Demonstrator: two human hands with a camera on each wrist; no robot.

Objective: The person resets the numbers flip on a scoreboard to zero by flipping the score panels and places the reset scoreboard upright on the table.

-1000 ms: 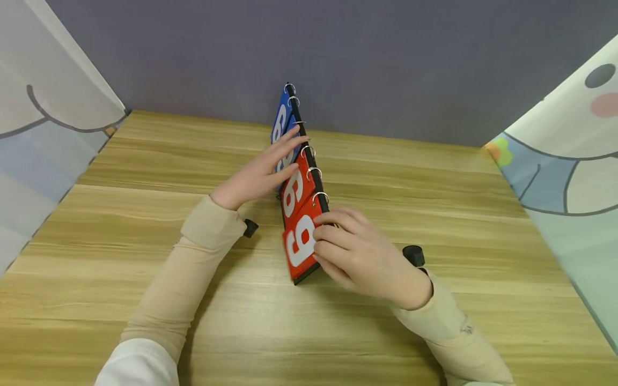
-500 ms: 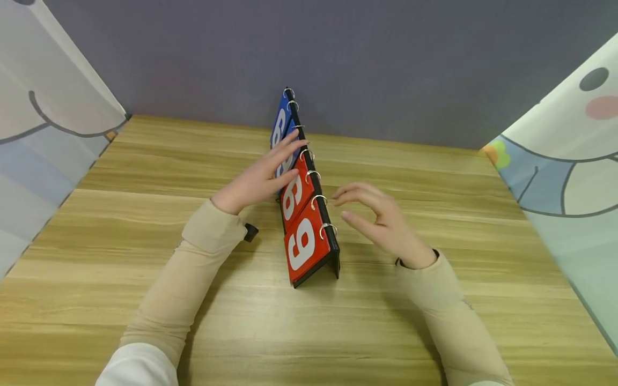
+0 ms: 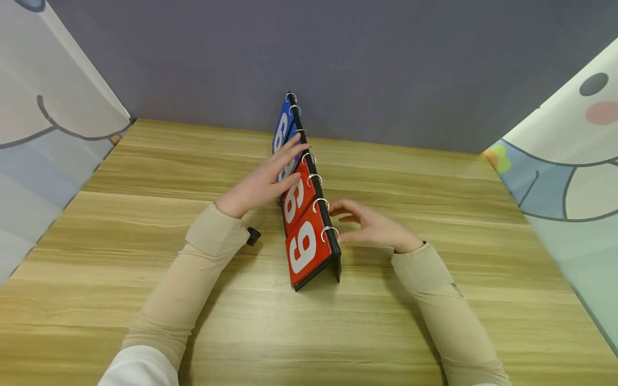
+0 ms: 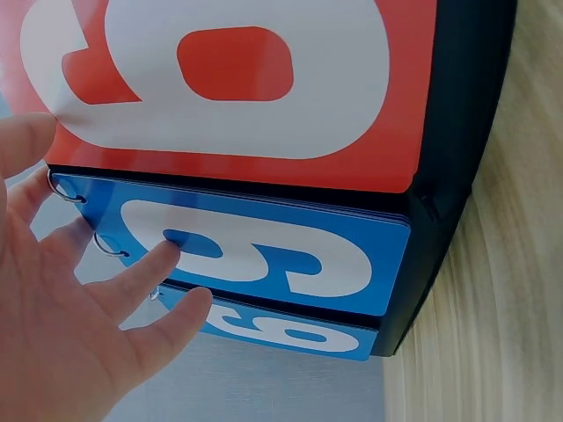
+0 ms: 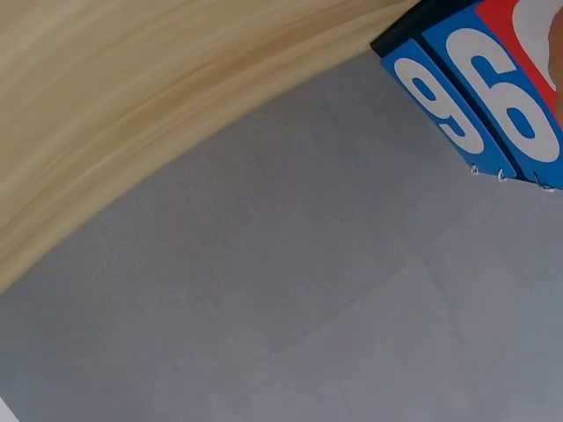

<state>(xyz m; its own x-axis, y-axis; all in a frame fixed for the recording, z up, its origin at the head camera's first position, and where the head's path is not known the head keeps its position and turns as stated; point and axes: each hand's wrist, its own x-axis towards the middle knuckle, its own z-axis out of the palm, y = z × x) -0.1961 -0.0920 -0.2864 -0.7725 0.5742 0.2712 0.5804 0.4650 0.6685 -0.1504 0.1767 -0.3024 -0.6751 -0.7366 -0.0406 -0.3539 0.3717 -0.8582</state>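
A tabletop flip scoreboard (image 3: 315,185) stands tent-like, running away from me. Red cards (image 3: 304,249) hang at its near end and blue cards (image 4: 264,251) at its far end, all with large white digits shaped like 6 or 9. Metal rings (image 3: 330,232) join the cards to its black top edge. My left hand (image 3: 260,185) lies across the cards with fingers spread, tips reaching the top edge. My right hand (image 3: 372,222) is on the other side, fingers loosely bent by the near rings; contact there is unclear. The right wrist view shows only a bit of finger (image 5: 556,66).
The scoreboard stands on a wood-grain table (image 3: 241,332). A grey wall (image 3: 386,69) rises behind it. Cartoon-printed panels (image 3: 569,161) border the sides. A small black object (image 3: 253,236) juts from the left cuff.
A second ago my right hand held the nearest red card at its ring edge. It then drew back to the right, and now its fingers come back by the rings. My left hand stays put.
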